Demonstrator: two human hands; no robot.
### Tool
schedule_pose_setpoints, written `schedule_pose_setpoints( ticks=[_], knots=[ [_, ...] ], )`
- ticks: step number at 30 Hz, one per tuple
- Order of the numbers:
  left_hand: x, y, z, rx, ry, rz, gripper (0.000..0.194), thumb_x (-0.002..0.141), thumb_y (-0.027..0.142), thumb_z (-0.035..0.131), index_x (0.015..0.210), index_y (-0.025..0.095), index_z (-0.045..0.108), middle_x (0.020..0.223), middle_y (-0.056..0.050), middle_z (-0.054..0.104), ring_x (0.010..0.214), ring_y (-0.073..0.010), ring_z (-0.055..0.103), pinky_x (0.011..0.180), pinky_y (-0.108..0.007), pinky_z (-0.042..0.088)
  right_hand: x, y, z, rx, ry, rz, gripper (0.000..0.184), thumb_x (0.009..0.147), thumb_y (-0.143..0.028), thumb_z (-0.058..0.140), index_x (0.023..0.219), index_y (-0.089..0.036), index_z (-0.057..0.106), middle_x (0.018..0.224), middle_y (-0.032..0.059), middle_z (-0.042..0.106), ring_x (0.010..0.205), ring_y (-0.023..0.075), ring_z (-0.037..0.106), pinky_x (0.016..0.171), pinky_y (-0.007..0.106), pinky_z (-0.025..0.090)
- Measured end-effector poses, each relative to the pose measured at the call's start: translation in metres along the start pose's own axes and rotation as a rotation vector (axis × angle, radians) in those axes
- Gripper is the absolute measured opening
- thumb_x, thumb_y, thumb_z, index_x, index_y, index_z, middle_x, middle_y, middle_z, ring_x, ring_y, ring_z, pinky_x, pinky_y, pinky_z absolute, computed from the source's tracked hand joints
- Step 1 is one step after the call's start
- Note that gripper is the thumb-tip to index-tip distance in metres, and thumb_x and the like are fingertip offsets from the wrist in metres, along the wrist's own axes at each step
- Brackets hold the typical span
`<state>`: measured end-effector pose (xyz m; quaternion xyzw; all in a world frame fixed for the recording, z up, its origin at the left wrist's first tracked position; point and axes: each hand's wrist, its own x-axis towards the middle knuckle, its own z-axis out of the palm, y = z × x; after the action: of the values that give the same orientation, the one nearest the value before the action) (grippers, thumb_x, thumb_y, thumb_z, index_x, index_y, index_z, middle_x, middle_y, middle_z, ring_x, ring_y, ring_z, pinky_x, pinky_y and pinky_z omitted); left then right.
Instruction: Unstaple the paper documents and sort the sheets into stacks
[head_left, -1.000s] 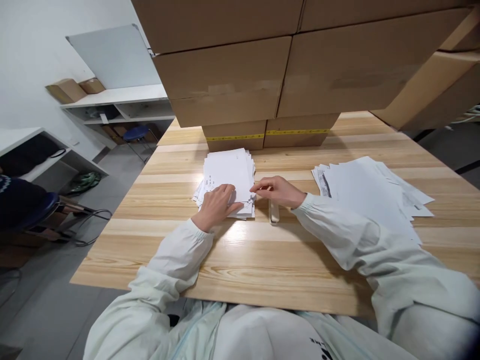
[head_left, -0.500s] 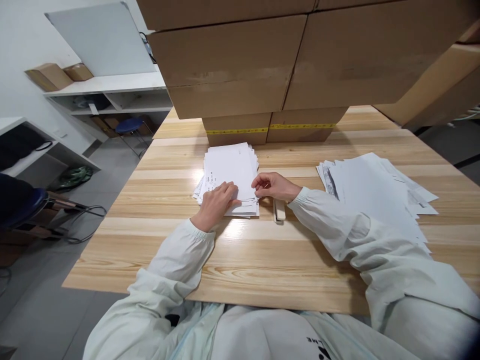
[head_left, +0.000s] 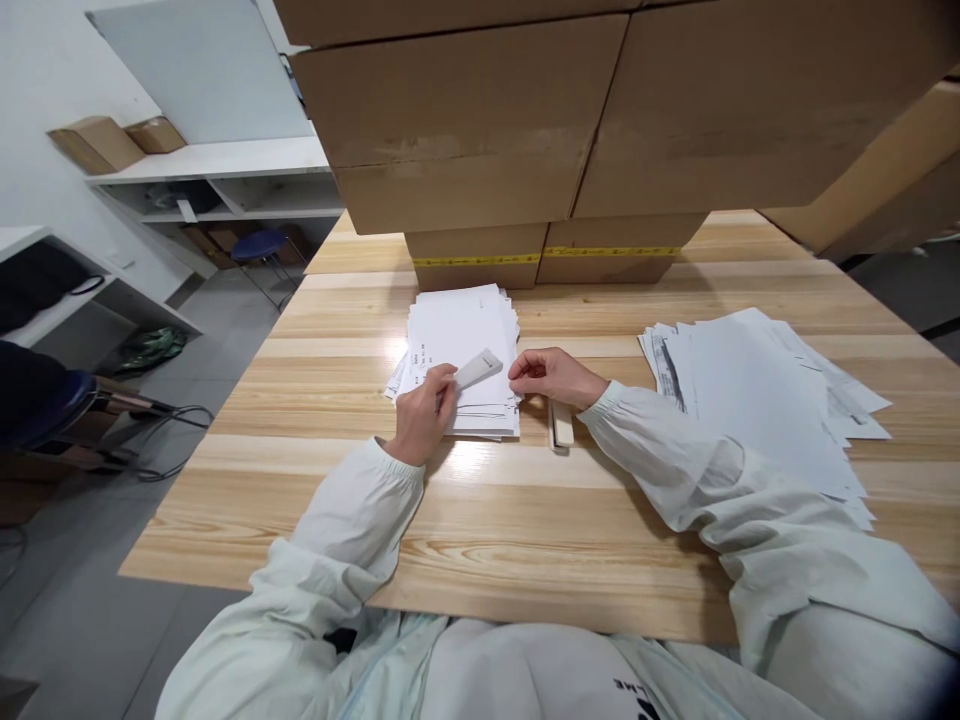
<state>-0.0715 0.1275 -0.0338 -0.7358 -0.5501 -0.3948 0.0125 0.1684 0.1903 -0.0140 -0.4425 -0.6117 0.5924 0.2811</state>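
Note:
A stack of printed white paper (head_left: 457,325) lies on the table in front of me. My left hand (head_left: 421,415) is closed at its lower edge, pinching a sheet of paper (head_left: 480,369) whose narrow grey-white flap is turned up over the stack. Whether the flap is a folded corner or a separate slip I cannot tell. At the stack's right edge is my right hand (head_left: 556,378), thumb and fingers curled together; what they hold, if anything, is hidden. A cream-coloured stapler (head_left: 561,425) lies partly under my right wrist.
Large cardboard boxes (head_left: 472,130) are piled at the back of the wooden table (head_left: 480,540), overhanging it. A second, looser pile of paper (head_left: 757,390) lies to the right, beside my right sleeve. Shelves (head_left: 225,155) and a blue stool (head_left: 259,245) stand at the left.
My left hand has gone from lying flat on the stack to pinching paper, and a flap is now raised. My right hand has barely moved.

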Motion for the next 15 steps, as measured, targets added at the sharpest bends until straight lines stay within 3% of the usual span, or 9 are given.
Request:
schedule_pose_setpoints(
  ticks=[4, 9, 15],
  knots=[
    [-0.003, 0.002, 0.004, -0.078, 0.136, -0.108, 0.014, 0.093, 0.025, 0.049, 0.095, 0.021, 0.062, 0.079, 0.000, 0.074, 0.065, -0.0113, 0.067, 0.062, -0.021, 0.048, 0.000, 0.000, -0.001, 0.024, 0.006, 0.011, 0.024, 0.058, -0.021, 0.082, 0.075, -0.015, 0.066, 0.063, -0.0031, 0.064, 0.060, 0.0082, 0.058, 0.060, 0.023, 0.049],
    [-0.004, 0.009, -0.003, 0.001, -0.028, -0.073, 0.025, 0.090, 0.015, 0.046, 0.087, 0.021, 0.070, 0.092, -0.003, 0.074, 0.069, -0.0111, 0.066, 0.061, -0.022, 0.046, 0.002, 0.001, -0.001, 0.061, -0.004, 0.048, 0.026, 0.057, -0.017, 0.083, 0.076, -0.015, 0.066, 0.063, -0.0029, 0.065, 0.059, 0.0081, 0.058, 0.059, 0.022, 0.049],
    [-0.008, 0.020, -0.006, 0.072, -0.172, -0.047, 0.026, 0.095, 0.024, 0.050, 0.105, 0.023, 0.073, 0.117, -0.005, 0.073, 0.100, -0.0166, 0.071, 0.074, -0.026, 0.052, 0.003, 0.003, -0.004, 0.111, -0.024, 0.058, 0.030, 0.054, -0.015, 0.085, 0.079, -0.015, 0.067, 0.065, -0.0032, 0.064, 0.061, 0.0074, 0.059, 0.062, 0.022, 0.051]
  ],
)
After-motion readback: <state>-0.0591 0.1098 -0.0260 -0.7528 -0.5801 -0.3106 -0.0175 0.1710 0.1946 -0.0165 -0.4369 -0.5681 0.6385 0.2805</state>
